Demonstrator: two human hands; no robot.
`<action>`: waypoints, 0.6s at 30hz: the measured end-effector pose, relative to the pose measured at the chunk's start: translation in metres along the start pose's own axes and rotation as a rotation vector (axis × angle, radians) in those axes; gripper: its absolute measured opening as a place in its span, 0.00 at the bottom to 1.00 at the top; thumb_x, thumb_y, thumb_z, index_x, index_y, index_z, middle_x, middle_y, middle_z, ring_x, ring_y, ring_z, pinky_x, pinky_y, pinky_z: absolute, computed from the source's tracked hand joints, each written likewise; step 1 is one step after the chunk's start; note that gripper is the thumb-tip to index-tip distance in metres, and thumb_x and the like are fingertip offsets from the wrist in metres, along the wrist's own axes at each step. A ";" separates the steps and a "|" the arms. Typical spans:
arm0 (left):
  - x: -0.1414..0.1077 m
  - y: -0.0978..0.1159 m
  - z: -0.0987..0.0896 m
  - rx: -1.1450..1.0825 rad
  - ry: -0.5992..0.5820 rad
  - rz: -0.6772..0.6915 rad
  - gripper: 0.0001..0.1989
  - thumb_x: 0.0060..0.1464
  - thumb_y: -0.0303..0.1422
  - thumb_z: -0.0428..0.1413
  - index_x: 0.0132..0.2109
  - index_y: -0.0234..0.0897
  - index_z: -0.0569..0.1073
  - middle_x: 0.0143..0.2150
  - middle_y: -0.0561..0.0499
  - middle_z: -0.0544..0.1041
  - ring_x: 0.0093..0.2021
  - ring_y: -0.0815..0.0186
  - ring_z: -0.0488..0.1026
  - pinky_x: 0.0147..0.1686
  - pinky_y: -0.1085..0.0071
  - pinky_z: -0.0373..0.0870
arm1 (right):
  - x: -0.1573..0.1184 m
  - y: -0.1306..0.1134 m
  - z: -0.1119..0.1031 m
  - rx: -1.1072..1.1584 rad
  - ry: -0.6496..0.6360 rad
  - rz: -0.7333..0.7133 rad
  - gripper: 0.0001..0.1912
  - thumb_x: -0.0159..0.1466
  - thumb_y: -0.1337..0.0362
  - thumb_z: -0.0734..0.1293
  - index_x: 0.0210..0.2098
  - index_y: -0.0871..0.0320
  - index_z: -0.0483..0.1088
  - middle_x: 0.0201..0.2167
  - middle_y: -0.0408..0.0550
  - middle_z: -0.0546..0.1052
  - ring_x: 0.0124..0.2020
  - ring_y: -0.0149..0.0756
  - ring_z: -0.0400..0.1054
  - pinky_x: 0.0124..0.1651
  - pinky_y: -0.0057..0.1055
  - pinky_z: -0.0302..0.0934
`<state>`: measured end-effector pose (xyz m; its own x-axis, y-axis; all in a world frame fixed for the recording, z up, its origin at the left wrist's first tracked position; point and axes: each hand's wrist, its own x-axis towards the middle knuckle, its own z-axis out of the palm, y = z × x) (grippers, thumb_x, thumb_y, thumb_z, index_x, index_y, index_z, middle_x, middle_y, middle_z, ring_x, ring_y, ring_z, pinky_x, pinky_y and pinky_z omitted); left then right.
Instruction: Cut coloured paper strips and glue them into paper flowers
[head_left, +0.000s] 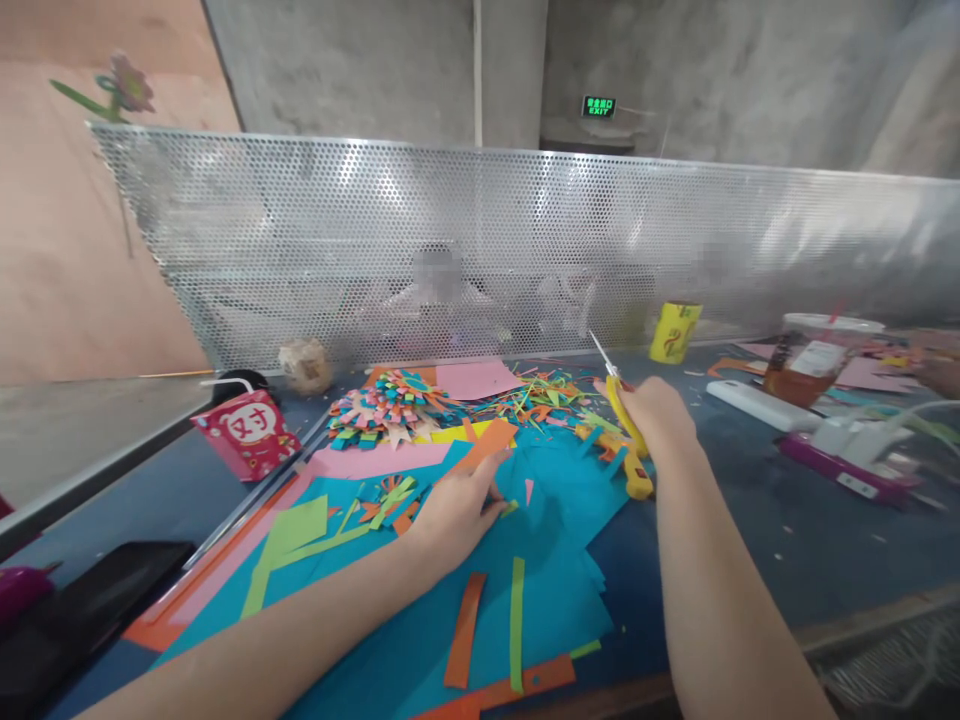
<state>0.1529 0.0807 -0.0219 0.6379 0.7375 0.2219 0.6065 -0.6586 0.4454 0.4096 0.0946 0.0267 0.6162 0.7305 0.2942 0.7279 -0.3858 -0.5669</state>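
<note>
My right hand (651, 415) is wrapped round a pair of scissors (626, 408) with yellow handles, raised above the table with the blades pointing up and away. Low over the blue paper sheets (555, 540) is my left hand (457, 510), its thumb and fingers apart. Its fingertips lie beside an orange paper strip (487, 443), and a small green scrap is near the thumb. Behind it sits a fringed multicoloured paper piece (397, 405). Below the scissors lies a yellow-orange object (637, 482) whose kind I cannot make out.
Green paper (300, 525) and cut strips lie about. Shreds (544, 395) are heaped near the perforated metal screen (375, 230). A red packet (247, 430) and black tray-like object (97, 610) are left; a yellow roll (675, 332), drink cup (817, 360) and power strip (847, 470) are right.
</note>
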 end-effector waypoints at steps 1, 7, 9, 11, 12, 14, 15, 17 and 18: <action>0.000 0.000 0.001 0.022 0.010 0.005 0.25 0.47 0.29 0.48 0.54 0.41 0.55 0.33 0.51 0.73 0.35 0.65 0.69 0.34 0.72 0.63 | 0.000 0.003 0.000 -0.052 -0.008 0.052 0.23 0.50 0.46 0.60 0.30 0.63 0.64 0.29 0.65 0.70 0.32 0.52 0.67 0.26 0.39 0.57; 0.011 -0.009 0.000 -0.082 0.097 -0.007 0.24 0.46 0.29 0.48 0.53 0.37 0.56 0.29 0.52 0.74 0.30 0.67 0.70 0.31 0.72 0.64 | -0.002 0.004 0.009 -0.117 -0.077 0.049 0.14 0.51 0.59 0.63 0.33 0.61 0.63 0.33 0.62 0.70 0.36 0.49 0.67 0.28 0.37 0.58; 0.031 -0.014 -0.005 -0.176 0.191 -0.023 0.22 0.45 0.32 0.50 0.50 0.35 0.60 0.28 0.52 0.74 0.28 0.67 0.70 0.29 0.72 0.65 | -0.002 0.002 0.013 -0.116 -0.093 0.038 0.12 0.50 0.61 0.63 0.32 0.60 0.62 0.33 0.60 0.70 0.36 0.48 0.67 0.28 0.36 0.58; 0.061 -0.017 -0.009 -0.258 0.244 -0.061 0.17 0.43 0.34 0.53 0.42 0.33 0.66 0.26 0.51 0.74 0.27 0.67 0.71 0.27 0.74 0.65 | -0.002 -0.001 0.014 -0.115 -0.084 0.049 0.11 0.50 0.61 0.63 0.32 0.60 0.61 0.33 0.58 0.70 0.36 0.47 0.67 0.29 0.36 0.59; 0.078 -0.017 -0.010 -0.267 0.231 -0.084 0.14 0.42 0.35 0.54 0.37 0.32 0.69 0.25 0.50 0.74 0.26 0.67 0.71 0.26 0.74 0.65 | -0.003 -0.002 0.014 -0.114 -0.068 0.062 0.11 0.50 0.62 0.62 0.33 0.60 0.61 0.33 0.57 0.70 0.36 0.47 0.67 0.29 0.36 0.59; 0.114 -0.016 -0.011 -0.257 0.269 -0.093 0.12 0.42 0.35 0.54 0.34 0.31 0.70 0.26 0.48 0.75 0.27 0.66 0.71 0.26 0.74 0.65 | -0.004 -0.005 0.012 -0.109 -0.023 0.095 0.13 0.51 0.61 0.60 0.34 0.60 0.60 0.33 0.57 0.70 0.36 0.48 0.67 0.30 0.37 0.60; 0.131 -0.015 -0.010 -0.248 0.286 -0.091 0.12 0.43 0.36 0.53 0.34 0.31 0.70 0.27 0.47 0.75 0.28 0.66 0.72 0.27 0.74 0.66 | -0.005 -0.006 0.010 -0.106 0.002 0.109 0.13 0.51 0.60 0.60 0.35 0.59 0.59 0.33 0.56 0.70 0.36 0.48 0.67 0.30 0.37 0.60; 0.159 -0.011 -0.007 -0.222 0.312 -0.073 0.11 0.46 0.36 0.51 0.35 0.33 0.70 0.31 0.47 0.76 0.32 0.66 0.72 0.30 0.73 0.66 | -0.007 -0.008 0.007 -0.098 0.047 0.130 0.14 0.52 0.58 0.59 0.36 0.59 0.58 0.33 0.55 0.70 0.36 0.49 0.67 0.31 0.38 0.61; 0.170 -0.009 -0.004 -0.204 0.321 -0.062 0.12 0.48 0.36 0.49 0.37 0.34 0.69 0.34 0.47 0.76 0.34 0.66 0.71 0.33 0.72 0.65 | -0.007 -0.008 0.006 -0.095 0.066 0.138 0.15 0.52 0.58 0.58 0.36 0.59 0.58 0.33 0.55 0.70 0.36 0.49 0.67 0.31 0.38 0.61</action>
<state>0.2539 0.2130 0.0153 0.4022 0.8056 0.4349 0.5120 -0.5918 0.6226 0.3976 0.0960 0.0249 0.7282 0.6299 0.2703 0.6585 -0.5335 -0.5308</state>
